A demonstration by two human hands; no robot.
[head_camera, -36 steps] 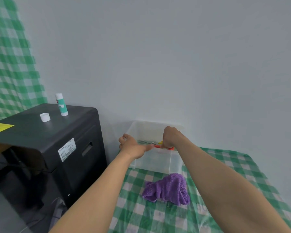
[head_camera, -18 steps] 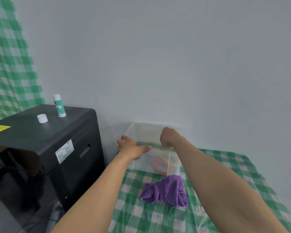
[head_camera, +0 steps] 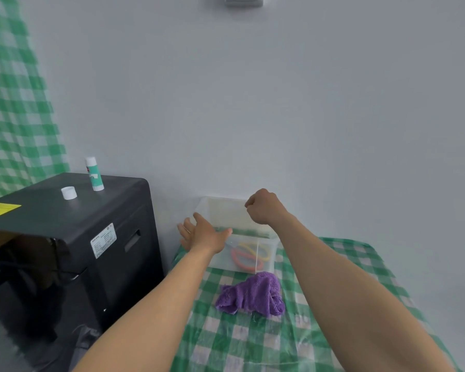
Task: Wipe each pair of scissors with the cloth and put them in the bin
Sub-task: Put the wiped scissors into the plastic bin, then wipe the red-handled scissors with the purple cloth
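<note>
A clear plastic bin (head_camera: pixel 266 238) stands against the wall at the table's far end. Through its front wall I see scissors (head_camera: pixel 249 255) with orange and yellow handle loops lying inside. My left hand (head_camera: pixel 203 234) is spread open at the bin's left front corner, holding nothing. My right hand (head_camera: pixel 262 206) hovers above the bin as a loose fist, with nothing visible in it. The crumpled purple cloth (head_camera: pixel 253 294) lies on the table just in front of the bin.
The table (head_camera: pixel 253 342) wears a green-and-white checked cover under clear plastic. A black machine (head_camera: pixel 73 237) stands to the left, with a glue stick (head_camera: pixel 94 173) and a white cap (head_camera: pixel 69 192) on top. The grey wall is right behind the bin.
The scissors held at the bin's rim a second ago now lie inside it. My right hand has lifted away in a fist, and my left hand has opened.
</note>
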